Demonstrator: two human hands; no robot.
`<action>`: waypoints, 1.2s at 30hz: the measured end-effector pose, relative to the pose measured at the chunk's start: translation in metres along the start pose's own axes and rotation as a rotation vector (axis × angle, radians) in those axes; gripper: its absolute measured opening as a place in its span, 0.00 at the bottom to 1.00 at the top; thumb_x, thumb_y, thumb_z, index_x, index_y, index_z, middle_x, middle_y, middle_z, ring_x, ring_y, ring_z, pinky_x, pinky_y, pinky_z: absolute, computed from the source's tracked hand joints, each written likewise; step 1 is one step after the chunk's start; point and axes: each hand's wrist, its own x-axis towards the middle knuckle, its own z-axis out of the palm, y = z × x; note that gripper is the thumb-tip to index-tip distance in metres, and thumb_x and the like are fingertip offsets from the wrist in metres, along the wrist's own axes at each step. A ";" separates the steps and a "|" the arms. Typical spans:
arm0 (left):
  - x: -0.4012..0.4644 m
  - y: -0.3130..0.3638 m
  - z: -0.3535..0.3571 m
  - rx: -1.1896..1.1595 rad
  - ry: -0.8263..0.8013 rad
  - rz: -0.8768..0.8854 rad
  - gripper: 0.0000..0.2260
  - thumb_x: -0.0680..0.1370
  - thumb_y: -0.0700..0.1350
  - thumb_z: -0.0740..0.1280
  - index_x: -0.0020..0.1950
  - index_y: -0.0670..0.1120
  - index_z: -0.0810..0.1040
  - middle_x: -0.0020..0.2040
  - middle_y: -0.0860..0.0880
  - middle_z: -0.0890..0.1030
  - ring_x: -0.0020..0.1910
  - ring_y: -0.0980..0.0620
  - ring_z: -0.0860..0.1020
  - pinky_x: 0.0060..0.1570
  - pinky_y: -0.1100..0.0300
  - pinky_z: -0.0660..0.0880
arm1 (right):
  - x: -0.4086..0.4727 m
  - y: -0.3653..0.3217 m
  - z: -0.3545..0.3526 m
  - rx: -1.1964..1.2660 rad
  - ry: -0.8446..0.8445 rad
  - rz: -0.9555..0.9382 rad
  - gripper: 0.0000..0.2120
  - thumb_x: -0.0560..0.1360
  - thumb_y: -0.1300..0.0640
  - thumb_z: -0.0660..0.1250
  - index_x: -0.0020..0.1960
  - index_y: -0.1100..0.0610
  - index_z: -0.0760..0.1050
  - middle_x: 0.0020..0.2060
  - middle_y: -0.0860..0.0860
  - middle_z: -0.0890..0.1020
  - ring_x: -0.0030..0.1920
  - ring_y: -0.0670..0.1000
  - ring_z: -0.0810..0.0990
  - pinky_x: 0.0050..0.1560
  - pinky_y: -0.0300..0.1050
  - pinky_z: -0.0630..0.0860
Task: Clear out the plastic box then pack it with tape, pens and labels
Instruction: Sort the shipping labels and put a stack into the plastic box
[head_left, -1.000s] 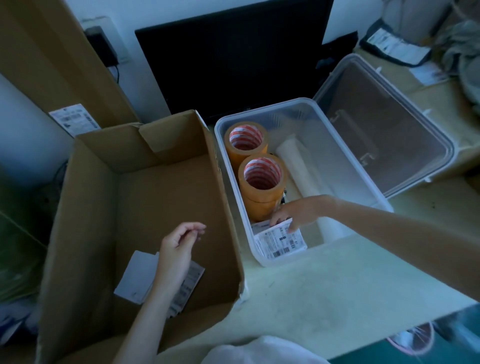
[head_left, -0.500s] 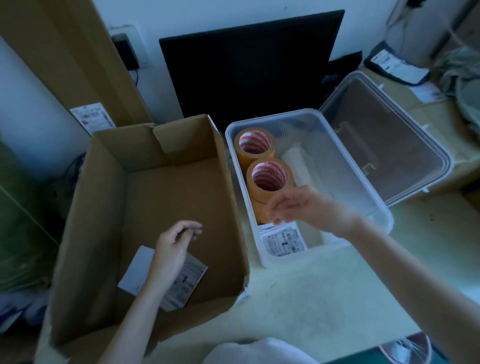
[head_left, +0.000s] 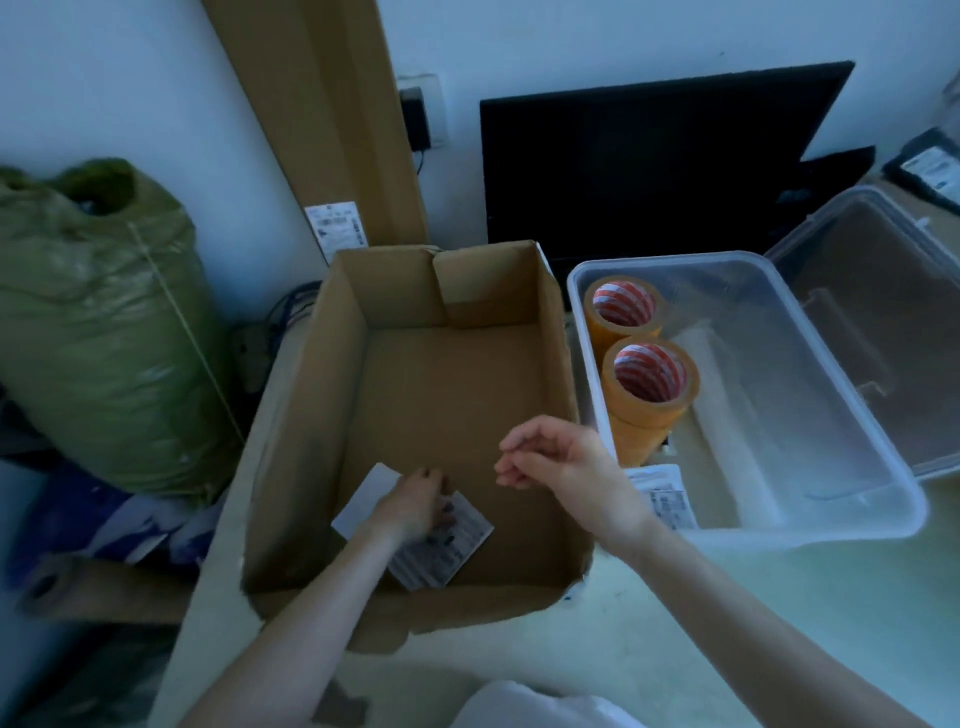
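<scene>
The left hand (head_left: 415, 501) is pressing loosely curled fingers on thin, floppy labels (head_left: 441, 545) in the cardboard box (head_left: 457, 395), best pinched by an edge, while the right hand (head_left: 558, 462) is hovering half-open and empty.

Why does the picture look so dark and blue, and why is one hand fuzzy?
Head view: dim, bluish light all over, no hard shadows; the left hand on the labels in the cardboard box is smeared with motion blur; the right hand is sharper; the wide lens bends the plastic box edges; faint glare on its clear walls.
</scene>
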 end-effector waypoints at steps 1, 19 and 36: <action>0.003 0.001 0.005 0.052 -0.010 0.000 0.23 0.76 0.52 0.67 0.68 0.47 0.66 0.68 0.45 0.66 0.64 0.44 0.68 0.60 0.48 0.72 | 0.002 0.001 0.006 0.012 -0.002 0.009 0.07 0.77 0.68 0.63 0.48 0.58 0.78 0.41 0.55 0.84 0.42 0.50 0.84 0.44 0.39 0.80; -0.004 -0.015 -0.014 -0.276 0.024 0.048 0.16 0.77 0.43 0.67 0.64 0.48 0.72 0.61 0.48 0.77 0.55 0.49 0.77 0.50 0.54 0.78 | 0.007 0.015 0.015 0.149 0.157 0.091 0.08 0.77 0.69 0.62 0.50 0.61 0.77 0.41 0.56 0.84 0.42 0.50 0.84 0.44 0.38 0.80; -0.069 0.013 -0.088 -0.897 0.373 0.218 0.15 0.78 0.42 0.66 0.60 0.58 0.70 0.54 0.57 0.80 0.51 0.60 0.79 0.43 0.66 0.75 | 0.022 0.007 0.027 0.313 -0.234 0.394 0.12 0.79 0.60 0.63 0.62 0.57 0.72 0.53 0.56 0.84 0.51 0.55 0.84 0.50 0.47 0.82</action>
